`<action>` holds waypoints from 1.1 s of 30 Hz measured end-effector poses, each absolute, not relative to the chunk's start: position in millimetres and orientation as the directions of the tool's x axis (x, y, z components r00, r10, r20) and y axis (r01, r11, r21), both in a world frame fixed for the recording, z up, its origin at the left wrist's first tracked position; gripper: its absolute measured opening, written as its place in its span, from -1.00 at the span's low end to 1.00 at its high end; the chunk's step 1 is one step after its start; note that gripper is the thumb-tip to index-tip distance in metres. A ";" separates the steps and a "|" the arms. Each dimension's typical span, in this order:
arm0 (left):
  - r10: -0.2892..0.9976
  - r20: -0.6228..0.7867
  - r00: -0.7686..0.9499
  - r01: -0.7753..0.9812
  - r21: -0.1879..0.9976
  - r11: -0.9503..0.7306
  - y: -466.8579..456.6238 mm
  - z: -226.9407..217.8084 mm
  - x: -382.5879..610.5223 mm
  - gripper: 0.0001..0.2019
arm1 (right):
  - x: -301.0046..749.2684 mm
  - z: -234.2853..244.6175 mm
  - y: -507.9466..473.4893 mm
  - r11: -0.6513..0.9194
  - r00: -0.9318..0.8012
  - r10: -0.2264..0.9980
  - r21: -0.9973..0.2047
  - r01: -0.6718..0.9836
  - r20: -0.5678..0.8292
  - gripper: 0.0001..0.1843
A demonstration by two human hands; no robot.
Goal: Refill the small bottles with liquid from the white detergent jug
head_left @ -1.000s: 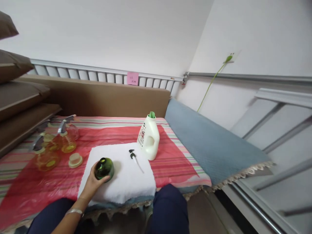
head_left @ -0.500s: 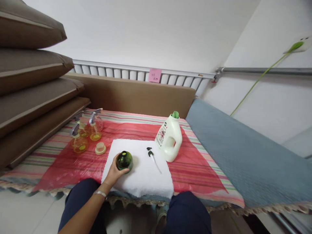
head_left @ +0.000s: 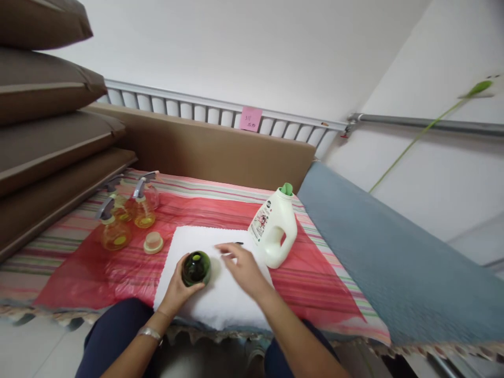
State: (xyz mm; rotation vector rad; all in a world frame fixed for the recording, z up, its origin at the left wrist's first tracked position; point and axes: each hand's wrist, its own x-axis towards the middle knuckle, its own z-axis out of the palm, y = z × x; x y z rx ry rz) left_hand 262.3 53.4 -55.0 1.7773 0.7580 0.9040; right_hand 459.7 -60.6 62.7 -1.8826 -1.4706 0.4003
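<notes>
My left hand (head_left: 180, 281) is wrapped round a dark green, round glass bottle (head_left: 196, 268) with an uncapped neck, upright on a folded white towel (head_left: 224, 310). Over the towel, just right of the bottle, my right hand (head_left: 240, 262) reaches in with thumb and fingers stretched and apart, nothing visible between them. A small dark tip of the spray pump head (head_left: 239, 243) shows beyond the right hand; the hand hides the remainder. To the right of the towel stands a large pale jug (head_left: 289, 223) with a green cap and a label.
Several amber spray bottles (head_left: 116, 235) with grey triggers stand at the left. A pale round lid (head_left: 153, 242) lies near them on the red plastic sheet (head_left: 315, 273). Brown cushions (head_left: 47, 136) are stacked at far left; a brown board (head_left: 205, 147) closes the back.
My right hand has come in from the lower right and now covers most of the spray pump head. My left hand still grips the green bottle. The camera view has shifted slightly.
</notes>
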 end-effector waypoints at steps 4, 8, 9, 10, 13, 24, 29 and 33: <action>0.843 0.258 0.472 0.043 0.948 -0.314 53.0 -59.7 265.0 -0.15 | 486.8 38.3 -35.9 -0.529 0.593 0.804 -0.512 0.677 -0.048 -0.68; 0.840 0.296 0.454 -0.008 0.944 -0.329 52.8 -64.0 265.8 -0.13 | 494.8 20.5 -26.3 -0.668 0.688 0.714 -0.424 0.612 -0.132 -0.71; 0.837 0.302 0.457 -0.016 0.943 -0.332 52.9 -64.9 265.9 -0.13 | 494.4 19.4 -26.0 -0.667 0.694 0.709 -0.439 0.602 -0.127 -0.74; 0.833 0.309 0.459 -0.025 0.942 -0.335 53.1 -65.8 266.1 -0.12 | 493.5 20.4 -26.2 -0.656 0.696 0.709 -0.470 0.591 -0.114 -0.77; 0.821 0.329 0.467 -0.051 0.937 -0.346 54.1 -69.0 266.9 -0.11 | 487.1 36.1 -27.6 -0.537 0.679 0.733 -0.644 0.546 -0.036 -0.78; 0.812 0.350 0.468 -0.060 0.929 -0.366 55.9 -72.3 269.2 -0.11 | 392.2 134.6 -24.1 0.455 0.552 0.764 -0.885 -0.097 0.332 -0.64; 0.805 0.372 0.462 -0.094 0.923 -0.372 55.8 -74.3 270.5 -0.10 | 375.1 111.5 -3.6 0.445 0.537 0.785 -0.885 -0.141 0.309 -0.68; 0.797 0.383 0.468 -0.112 0.920 -0.376 56.0 -76.7 271.5 -0.08 | 373.3 81.4 6.8 0.390 0.512 0.806 -0.917 -0.084 0.296 -0.69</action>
